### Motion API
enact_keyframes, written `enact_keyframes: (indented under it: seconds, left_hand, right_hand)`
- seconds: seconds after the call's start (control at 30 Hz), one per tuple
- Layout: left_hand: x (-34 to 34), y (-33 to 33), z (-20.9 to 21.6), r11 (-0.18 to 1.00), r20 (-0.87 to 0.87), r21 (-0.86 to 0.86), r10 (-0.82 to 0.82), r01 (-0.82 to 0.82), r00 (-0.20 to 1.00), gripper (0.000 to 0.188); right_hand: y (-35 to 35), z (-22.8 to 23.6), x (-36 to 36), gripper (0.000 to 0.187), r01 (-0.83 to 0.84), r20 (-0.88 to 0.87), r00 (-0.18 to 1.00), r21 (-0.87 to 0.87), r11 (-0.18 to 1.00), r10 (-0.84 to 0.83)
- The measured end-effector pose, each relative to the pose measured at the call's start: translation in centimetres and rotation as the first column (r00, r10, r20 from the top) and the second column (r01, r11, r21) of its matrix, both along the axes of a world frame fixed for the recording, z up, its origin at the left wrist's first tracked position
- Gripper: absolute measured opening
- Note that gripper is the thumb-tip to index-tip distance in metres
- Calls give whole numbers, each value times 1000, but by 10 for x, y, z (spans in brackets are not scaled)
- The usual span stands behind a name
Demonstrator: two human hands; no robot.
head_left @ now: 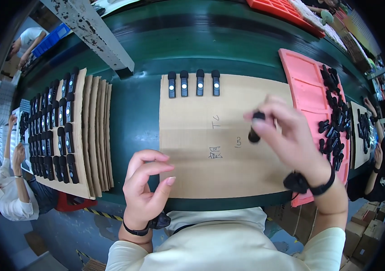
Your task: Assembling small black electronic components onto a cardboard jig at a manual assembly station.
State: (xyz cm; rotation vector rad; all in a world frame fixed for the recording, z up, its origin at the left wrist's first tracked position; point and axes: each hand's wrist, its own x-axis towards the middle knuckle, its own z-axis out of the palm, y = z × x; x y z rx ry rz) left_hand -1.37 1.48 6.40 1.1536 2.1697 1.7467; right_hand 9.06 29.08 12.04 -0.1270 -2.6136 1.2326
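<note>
The right hand (286, 131) pinches a small black device (254, 136), its middle hidden behind the fingers, while the left hand (145, 194), fingers loosely parted, is empty.

From where I stand, the right hand (287, 131) is a little blurred and covers part of the black device (254, 134) it pinches, so I can't tell which face is up. In the pink tray (298, 86) the black pieces (335, 135) overlap too thickly to count. Overhead, the speckled post (88, 31) and red tray (287, 13) get cut off at the top.
</note>
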Motion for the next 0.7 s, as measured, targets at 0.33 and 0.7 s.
enact_keyframes:
  seconds: [0.33,0.7]
  left_hand:
    - [34,51,32,926,-136,-66,-376,371,917,29]
    - [54,60,29,922,-109,-73,-386,379,916,28]
  right_hand:
    - [-56,-38,83,23,-128,-205,979,-516,847,23]
    - [-51,-61,95,27,-192,-409,912,-351,917,34]
